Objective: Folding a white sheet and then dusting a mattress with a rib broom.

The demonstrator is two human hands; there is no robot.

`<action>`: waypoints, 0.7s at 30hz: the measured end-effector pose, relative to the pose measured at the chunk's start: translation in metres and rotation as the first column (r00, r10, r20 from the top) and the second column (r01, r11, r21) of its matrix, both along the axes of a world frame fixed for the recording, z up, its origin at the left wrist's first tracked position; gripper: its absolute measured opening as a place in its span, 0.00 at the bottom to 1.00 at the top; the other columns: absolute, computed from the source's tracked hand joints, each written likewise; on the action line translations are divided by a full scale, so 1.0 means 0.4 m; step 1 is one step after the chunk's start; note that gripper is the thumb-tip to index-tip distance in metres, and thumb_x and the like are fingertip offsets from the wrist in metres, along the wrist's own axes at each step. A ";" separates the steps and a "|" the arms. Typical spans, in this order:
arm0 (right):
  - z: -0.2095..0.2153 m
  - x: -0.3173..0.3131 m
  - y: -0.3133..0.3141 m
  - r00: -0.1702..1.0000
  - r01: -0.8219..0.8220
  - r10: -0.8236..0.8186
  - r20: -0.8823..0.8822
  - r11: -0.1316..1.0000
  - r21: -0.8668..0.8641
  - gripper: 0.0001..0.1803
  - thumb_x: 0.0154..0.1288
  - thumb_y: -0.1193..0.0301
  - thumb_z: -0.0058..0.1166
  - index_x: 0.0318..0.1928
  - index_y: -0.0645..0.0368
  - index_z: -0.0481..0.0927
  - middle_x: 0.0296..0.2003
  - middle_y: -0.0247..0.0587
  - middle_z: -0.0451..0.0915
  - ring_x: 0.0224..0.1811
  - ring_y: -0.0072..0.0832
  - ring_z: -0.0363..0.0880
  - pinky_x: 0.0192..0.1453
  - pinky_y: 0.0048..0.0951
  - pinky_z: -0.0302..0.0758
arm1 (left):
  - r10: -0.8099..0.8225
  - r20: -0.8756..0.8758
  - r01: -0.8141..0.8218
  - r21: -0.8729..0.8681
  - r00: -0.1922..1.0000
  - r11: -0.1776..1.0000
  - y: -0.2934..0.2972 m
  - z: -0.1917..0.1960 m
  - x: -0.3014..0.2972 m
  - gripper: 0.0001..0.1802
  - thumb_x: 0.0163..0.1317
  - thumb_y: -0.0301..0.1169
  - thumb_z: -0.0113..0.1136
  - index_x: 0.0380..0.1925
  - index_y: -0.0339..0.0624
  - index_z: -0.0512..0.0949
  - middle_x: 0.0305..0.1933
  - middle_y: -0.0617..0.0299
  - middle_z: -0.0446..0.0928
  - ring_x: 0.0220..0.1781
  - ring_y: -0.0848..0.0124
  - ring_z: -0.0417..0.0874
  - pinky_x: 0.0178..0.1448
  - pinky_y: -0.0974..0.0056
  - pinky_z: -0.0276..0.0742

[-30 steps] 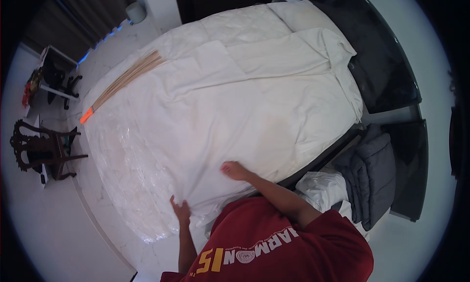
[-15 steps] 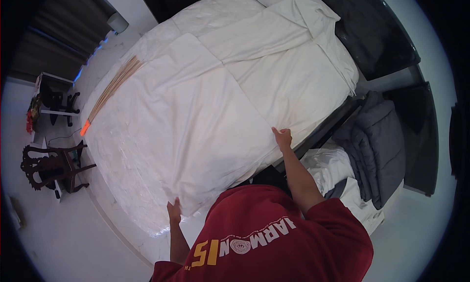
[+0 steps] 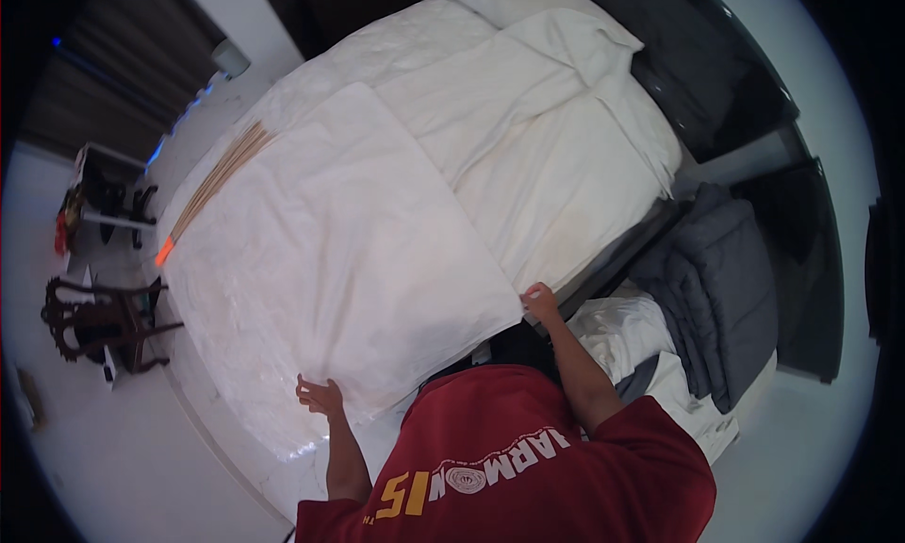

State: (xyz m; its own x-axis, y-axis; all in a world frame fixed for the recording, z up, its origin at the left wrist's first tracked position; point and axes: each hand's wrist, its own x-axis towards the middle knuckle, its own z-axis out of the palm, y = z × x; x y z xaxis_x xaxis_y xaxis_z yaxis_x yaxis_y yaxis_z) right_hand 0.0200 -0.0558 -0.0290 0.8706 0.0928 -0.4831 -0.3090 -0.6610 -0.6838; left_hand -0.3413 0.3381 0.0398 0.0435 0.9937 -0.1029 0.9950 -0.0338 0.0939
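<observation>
Fingers of the right hand (image 3: 541, 303) look pinched together on a corner of the white sheet (image 3: 377, 232), by the near edge of the mattress (image 3: 222, 354); on the left hand (image 3: 322, 396) I see fingers parted, loosely bent, by the sheet's near edge; can't tell from here whether they touch cloth; sheet lies across the mattress, creased, one straight edge running from the right hand toward the far side; stick broom (image 3: 217, 177) lies along the mattress's left edge, orange end outermost; grey comforter (image 3: 726, 298) sits folded beyond the near edge, on the right.
</observation>
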 end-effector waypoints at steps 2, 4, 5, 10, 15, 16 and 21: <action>-0.010 0.022 -0.031 1.000 -0.007 0.008 -0.007 0.996 0.091 0.14 0.50 0.65 0.67 0.31 0.56 0.75 0.20 0.40 0.79 0.23 0.26 0.80 0.30 0.31 0.77 | -0.258 0.114 0.256 0.032 0.959 0.966 -0.054 0.013 0.127 0.39 0.46 0.32 0.67 0.60 0.50 0.61 0.61 0.51 0.58 0.62 0.48 0.60 0.55 0.41 0.67; 0.016 0.052 -0.007 0.992 0.103 -0.087 -0.087 0.974 0.201 0.17 0.51 0.65 0.67 0.34 0.56 0.72 0.20 0.36 0.75 0.20 0.24 0.75 0.27 0.32 0.75 | -0.529 0.225 0.527 0.074 0.818 0.847 -0.118 0.008 0.224 0.35 0.47 0.33 0.66 0.58 0.48 0.65 0.64 0.48 0.57 0.65 0.48 0.58 0.60 0.42 0.63; 0.021 0.078 -0.021 0.991 0.125 -0.112 -0.078 0.971 0.202 0.17 0.51 0.65 0.67 0.34 0.56 0.72 0.20 0.36 0.75 0.20 0.24 0.75 0.27 0.32 0.75 | -0.616 0.314 0.630 0.069 0.722 0.774 -0.169 0.008 0.292 0.33 0.48 0.33 0.65 0.57 0.47 0.67 0.64 0.46 0.58 0.65 0.48 0.57 0.61 0.42 0.61; 0.045 0.249 -0.090 0.894 0.444 -0.444 -0.056 0.865 0.235 0.24 0.52 0.66 0.66 0.43 0.55 0.66 0.27 0.37 0.69 0.25 0.28 0.73 0.28 0.33 0.75 | -0.822 0.511 0.940 0.071 0.253 0.334 -0.420 0.031 0.596 0.32 0.50 0.33 0.62 0.58 0.45 0.68 0.67 0.43 0.58 0.68 0.46 0.58 0.66 0.45 0.58; -0.006 0.521 -0.319 0.792 0.444 -0.401 0.462 0.896 0.017 0.26 0.49 0.68 0.65 0.47 0.54 0.66 0.37 0.48 0.72 0.44 0.43 0.74 0.48 0.41 0.72 | -0.842 0.428 0.938 -0.258 0.327 0.233 -0.643 0.016 0.802 0.38 0.53 0.39 0.61 0.66 0.56 0.60 0.74 0.49 0.44 0.74 0.47 0.44 0.67 0.33 0.49; 0.010 0.580 -0.328 0.802 0.453 -0.377 0.462 0.890 -0.059 0.26 0.49 0.68 0.64 0.48 0.54 0.66 0.42 0.51 0.70 0.50 0.46 0.70 0.53 0.43 0.69 | -0.829 0.393 0.904 -0.318 0.399 0.284 -0.659 0.002 0.819 0.39 0.53 0.40 0.61 0.66 0.57 0.59 0.74 0.49 0.43 0.75 0.47 0.43 0.66 0.31 0.49; 0.099 0.885 -0.423 0.784 0.462 -0.236 0.575 0.840 -0.285 0.32 0.50 0.66 0.63 0.56 0.52 0.65 0.60 0.51 0.60 0.63 0.48 0.59 0.59 0.51 0.64 | -0.716 0.224 0.727 -0.429 0.661 0.536 -0.727 -0.045 0.900 0.45 0.52 0.44 0.63 0.69 0.59 0.52 0.74 0.46 0.37 0.72 0.33 0.35 0.63 0.24 0.46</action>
